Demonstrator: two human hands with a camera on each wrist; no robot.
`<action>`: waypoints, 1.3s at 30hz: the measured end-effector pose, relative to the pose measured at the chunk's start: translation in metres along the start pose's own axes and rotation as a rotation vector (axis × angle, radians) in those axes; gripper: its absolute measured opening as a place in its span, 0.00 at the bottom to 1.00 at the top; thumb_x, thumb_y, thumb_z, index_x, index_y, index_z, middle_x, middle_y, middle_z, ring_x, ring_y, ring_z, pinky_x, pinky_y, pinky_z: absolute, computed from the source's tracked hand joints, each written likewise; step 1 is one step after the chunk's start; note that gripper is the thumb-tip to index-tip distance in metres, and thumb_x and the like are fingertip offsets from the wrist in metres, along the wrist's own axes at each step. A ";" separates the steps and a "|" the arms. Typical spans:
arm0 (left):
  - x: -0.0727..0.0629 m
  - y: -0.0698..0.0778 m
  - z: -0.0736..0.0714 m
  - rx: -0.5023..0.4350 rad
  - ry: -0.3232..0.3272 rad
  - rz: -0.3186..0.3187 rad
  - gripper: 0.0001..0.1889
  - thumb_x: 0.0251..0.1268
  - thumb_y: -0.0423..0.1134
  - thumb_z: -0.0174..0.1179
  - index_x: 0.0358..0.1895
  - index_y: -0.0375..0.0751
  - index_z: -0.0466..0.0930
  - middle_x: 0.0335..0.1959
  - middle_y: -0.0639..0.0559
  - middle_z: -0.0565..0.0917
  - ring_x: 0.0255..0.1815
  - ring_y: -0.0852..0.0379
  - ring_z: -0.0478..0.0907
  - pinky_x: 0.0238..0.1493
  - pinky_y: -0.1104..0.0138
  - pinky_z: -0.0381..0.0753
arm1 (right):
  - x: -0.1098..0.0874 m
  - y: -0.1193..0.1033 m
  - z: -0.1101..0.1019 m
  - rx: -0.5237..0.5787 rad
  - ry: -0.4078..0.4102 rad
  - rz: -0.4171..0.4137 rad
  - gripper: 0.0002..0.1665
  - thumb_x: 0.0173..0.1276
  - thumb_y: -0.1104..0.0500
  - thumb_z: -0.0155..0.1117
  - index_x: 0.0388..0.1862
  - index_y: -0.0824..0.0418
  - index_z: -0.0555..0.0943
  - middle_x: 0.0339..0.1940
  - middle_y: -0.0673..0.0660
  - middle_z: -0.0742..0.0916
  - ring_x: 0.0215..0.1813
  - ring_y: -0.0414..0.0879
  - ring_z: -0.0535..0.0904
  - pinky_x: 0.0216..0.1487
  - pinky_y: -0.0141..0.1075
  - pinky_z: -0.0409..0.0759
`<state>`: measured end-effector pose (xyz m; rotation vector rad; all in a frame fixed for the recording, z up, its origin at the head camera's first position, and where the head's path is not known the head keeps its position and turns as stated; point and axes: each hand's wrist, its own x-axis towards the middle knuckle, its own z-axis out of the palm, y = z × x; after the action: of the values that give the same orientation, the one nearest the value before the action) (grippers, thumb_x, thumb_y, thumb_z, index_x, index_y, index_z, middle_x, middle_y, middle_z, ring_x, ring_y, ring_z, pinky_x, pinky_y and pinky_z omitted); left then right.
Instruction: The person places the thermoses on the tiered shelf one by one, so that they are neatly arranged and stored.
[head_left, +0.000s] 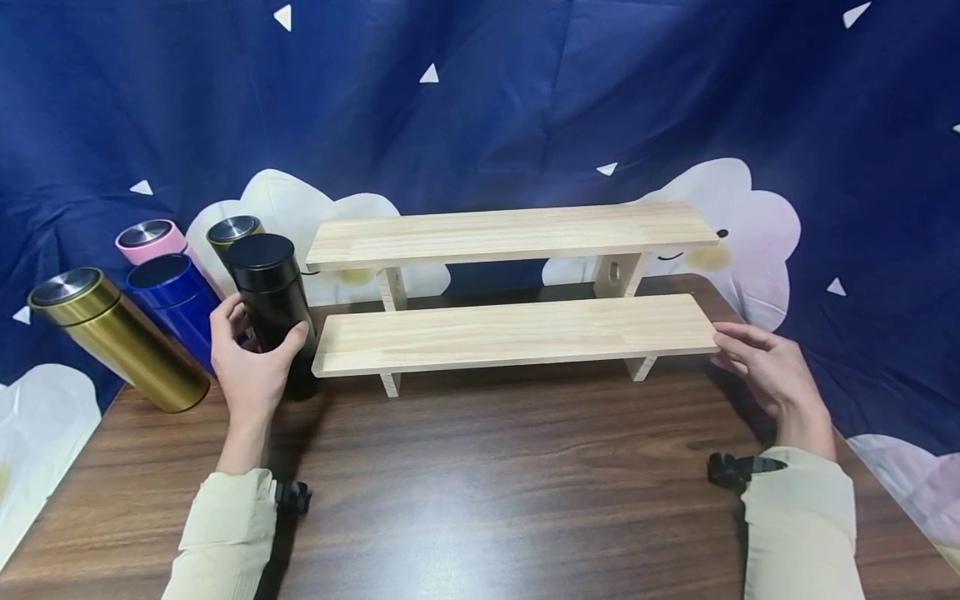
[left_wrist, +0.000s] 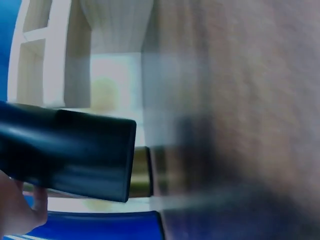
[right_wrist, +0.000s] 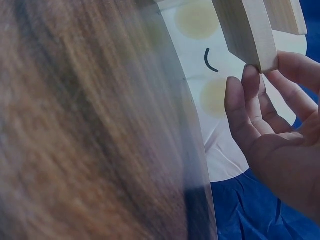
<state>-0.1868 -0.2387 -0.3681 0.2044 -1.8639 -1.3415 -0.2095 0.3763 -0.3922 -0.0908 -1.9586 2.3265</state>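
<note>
Standing at the far left of the tabletop (head_left: 525, 467), a gold bottle (head_left: 138, 346) sits beside a blue bottle (head_left: 180, 304), with a pink bottle (head_left: 150, 243) behind them and a second gold bottle (head_left: 232, 232) close by on its right. In front of that second one, my left hand (head_left: 251, 367) grasps the black bottle (head_left: 272, 312), thumb on its right side and fingers on its left. The bottle is just left of the wooden shelf's end and nearly upright; the left wrist view suggests its base is slightly raised, though I cannot be sure. For good control, I judge, the thumb and fingers should press evenly, since the smooth body could turn or slip, and the base needs room to pass the nearby board corner and the blue neighbour. Next comes the two-tier wooden shelf (head_left: 517, 335), its upper board set behind the lower. At the far right, my right hand (head_left: 772, 375) lightly pinches the lower board's end. Light, steady pressure there should suit best: pulling could skew the shelf.
</note>
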 end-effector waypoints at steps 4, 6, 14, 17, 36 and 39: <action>0.000 0.014 0.004 -0.010 0.002 0.066 0.36 0.46 0.29 0.75 0.65 0.40 0.75 0.49 0.60 0.79 0.48 0.61 0.73 0.46 0.69 0.69 | 0.000 0.000 -0.001 0.006 -0.011 0.000 0.11 0.67 0.70 0.68 0.39 0.56 0.90 0.34 0.49 0.90 0.36 0.37 0.87 0.42 0.29 0.84; 0.001 0.018 0.006 0.000 0.005 0.105 0.37 0.45 0.29 0.75 0.65 0.37 0.75 0.49 0.62 0.77 0.49 0.62 0.72 0.46 0.70 0.68 | 0.000 0.000 -0.001 0.006 -0.013 -0.001 0.11 0.68 0.70 0.68 0.39 0.56 0.90 0.34 0.49 0.90 0.36 0.37 0.87 0.42 0.29 0.84; 0.009 0.017 0.012 0.085 -0.001 0.250 0.38 0.42 0.37 0.78 0.65 0.47 0.78 0.52 0.60 0.80 0.53 0.62 0.70 0.50 0.69 0.65 | 0.000 -0.001 -0.001 0.001 -0.005 0.007 0.11 0.67 0.70 0.68 0.38 0.55 0.90 0.34 0.49 0.90 0.35 0.38 0.87 0.42 0.29 0.83; 0.011 0.021 0.014 0.093 -0.017 0.289 0.38 0.42 0.38 0.77 0.65 0.48 0.79 0.53 0.51 0.80 0.55 0.56 0.71 0.54 0.65 0.65 | 0.001 -0.001 -0.001 -0.003 -0.003 0.009 0.11 0.67 0.69 0.68 0.38 0.54 0.90 0.34 0.48 0.90 0.35 0.38 0.86 0.41 0.29 0.83; 0.017 0.033 0.033 0.091 -0.096 0.442 0.37 0.39 0.39 0.77 0.62 0.45 0.81 0.59 0.46 0.81 0.59 0.43 0.69 0.61 0.57 0.60 | 0.000 0.000 -0.002 -0.015 -0.002 0.015 0.11 0.67 0.69 0.68 0.39 0.54 0.89 0.35 0.48 0.89 0.36 0.37 0.86 0.42 0.29 0.83; 0.017 0.036 0.038 0.107 -0.105 0.443 0.36 0.39 0.38 0.76 0.62 0.45 0.82 0.58 0.46 0.81 0.58 0.42 0.70 0.60 0.56 0.60 | 0.000 0.001 -0.003 -0.009 -0.013 0.011 0.10 0.68 0.69 0.68 0.39 0.54 0.89 0.35 0.48 0.90 0.37 0.37 0.86 0.43 0.29 0.83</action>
<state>-0.2129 -0.2059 -0.3323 -0.2196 -1.9266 -0.9645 -0.2088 0.3790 -0.3934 -0.0879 -1.9802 2.3312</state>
